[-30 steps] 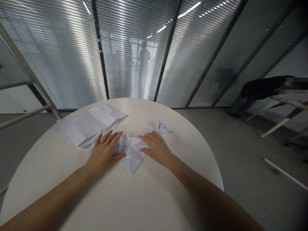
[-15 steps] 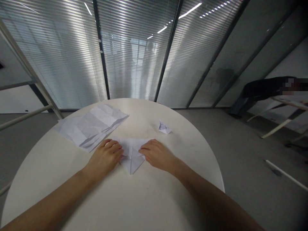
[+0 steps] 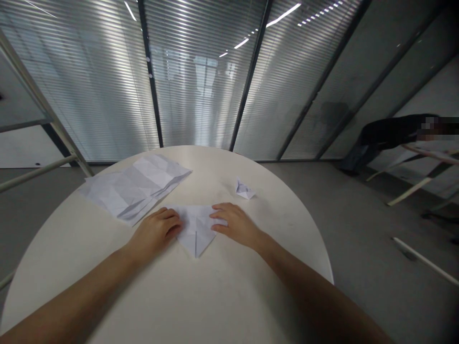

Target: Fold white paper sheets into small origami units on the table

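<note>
Two hands are flanking a folded white paper point(image 3: 196, 223) in the head view, just below centre frame on a round table point(image 3: 222, 296). The right hand point(image 3: 234, 224), its fingers gathered moments ago, is now spreading them over the paper's right side, apparently easing its grip between folding moves. The left hand point(image 3: 156, 230) is curling its fingers closely together at the left edge; whether they are pinching cannot be told. The paper is lying flat, showing a straight top edge, a central crease and a point aimed toward the bottom.
</note>
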Motion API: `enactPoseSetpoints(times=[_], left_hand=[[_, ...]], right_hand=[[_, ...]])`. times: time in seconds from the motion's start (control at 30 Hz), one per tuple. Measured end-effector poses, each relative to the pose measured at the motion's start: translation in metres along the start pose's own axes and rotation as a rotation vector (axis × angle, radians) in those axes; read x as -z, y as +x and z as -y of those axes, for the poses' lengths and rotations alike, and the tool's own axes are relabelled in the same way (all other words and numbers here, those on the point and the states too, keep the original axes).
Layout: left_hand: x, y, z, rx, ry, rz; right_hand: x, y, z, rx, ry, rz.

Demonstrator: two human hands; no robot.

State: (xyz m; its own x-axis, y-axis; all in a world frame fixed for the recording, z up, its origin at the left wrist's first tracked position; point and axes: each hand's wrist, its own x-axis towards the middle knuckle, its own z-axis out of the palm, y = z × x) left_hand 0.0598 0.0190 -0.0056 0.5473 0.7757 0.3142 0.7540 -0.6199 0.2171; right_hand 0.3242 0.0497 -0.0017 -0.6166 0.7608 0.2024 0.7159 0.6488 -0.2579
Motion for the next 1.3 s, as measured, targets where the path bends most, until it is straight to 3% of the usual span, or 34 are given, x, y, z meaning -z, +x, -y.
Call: enactPoseSetpoints(times=[0.27,0.73,1.0,1.3], left_hand=[[-0.007,-0.001,0.007,0.002,-0.014,-0.013],[-0.009,-0.002,0.014,0.143,-0.166,-0.063],[-0.013,-0.002,0.021,0.189,-0.156,-0.063],[-0.01,-0.004,0.015,0.247,-0.098,-0.081]], right_hand=[[-0.004,0.002,-0.011,-0.123,0.035,0.002],[0.003,0.007,-0.01,-0.304,0.076,0.0],[0.011,0.009,-0.009,-0.399,0.086,0.065],[0.011,0.008,-0.007,-0.396,0.199,-0.007]])
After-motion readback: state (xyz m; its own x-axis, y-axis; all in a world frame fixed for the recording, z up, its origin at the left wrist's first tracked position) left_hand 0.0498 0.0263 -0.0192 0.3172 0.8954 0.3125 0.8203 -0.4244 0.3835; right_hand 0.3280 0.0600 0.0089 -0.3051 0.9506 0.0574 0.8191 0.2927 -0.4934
